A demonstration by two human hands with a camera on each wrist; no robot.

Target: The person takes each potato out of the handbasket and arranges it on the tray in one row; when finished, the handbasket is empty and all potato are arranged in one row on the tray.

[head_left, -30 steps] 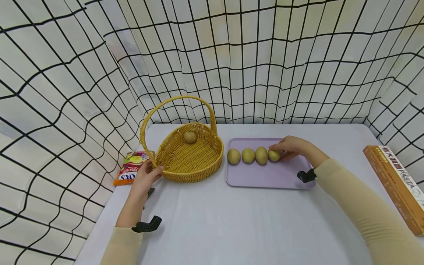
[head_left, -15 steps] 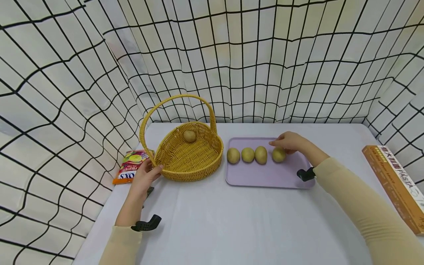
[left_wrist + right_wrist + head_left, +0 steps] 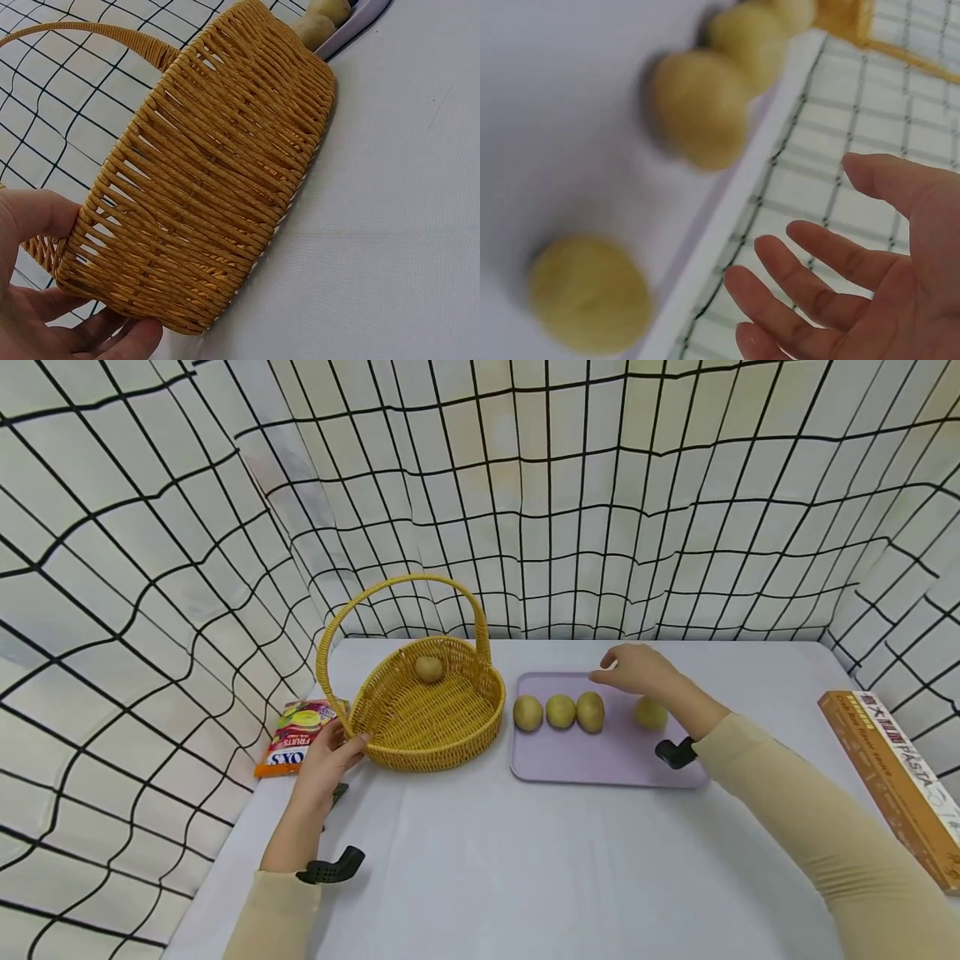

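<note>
My left hand [image 3: 330,764] grips the yellow wicker basket [image 3: 435,758] at its near left end, beside the foot of the handle. In the left wrist view the thumb lies at the rim of the basket [image 3: 202,172] and the fingers are under its lower edge. One potato [image 3: 429,669] sits inside against the back wall. On the lilac tray [image 3: 592,768], three potatoes [image 3: 590,712] stand in a row at the left and a single potato [image 3: 650,713] lies apart to the right. My right hand [image 3: 637,672] is over the tray's far edge, fingers spread and holding nothing.
A bag of fruit sweets [image 3: 300,739] lies left of the basket, and a small dark object [image 3: 339,795] is partly hidden by the left forearm. A long pasta box [image 3: 892,777] lies at the right edge. Black netting [image 3: 570,527] over white cloth rises behind.
The rightmost potato has shifted right, away from the row. My right hand has come off it and moved back and left. The left hand stays on the basket.
</note>
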